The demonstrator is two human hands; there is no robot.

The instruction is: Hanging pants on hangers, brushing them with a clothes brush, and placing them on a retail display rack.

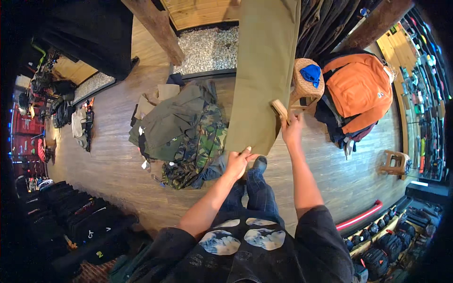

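A pair of khaki trousers (260, 70) hangs from above in front of me, its leg stretched toward my body. My left hand (237, 162) pinches the lower hem, thumb on top of the cloth. In my right hand (293, 129) is a wooden brush (280, 109), held by one end beside the right edge of the leg. The brush overlaps that edge, and its bristles are mostly hidden. I cannot tell whether it touches the cloth.
Left on the wooden floor lies a pile of green and camouflage clothes (181, 132). At right, an orange sweatshirt (356, 85) tops another pile, beside a woven stool (306, 92) bearing a blue cloth (311, 74). A small wooden stool (394, 162) stands farther right; black garments (78, 221) hang lower left.
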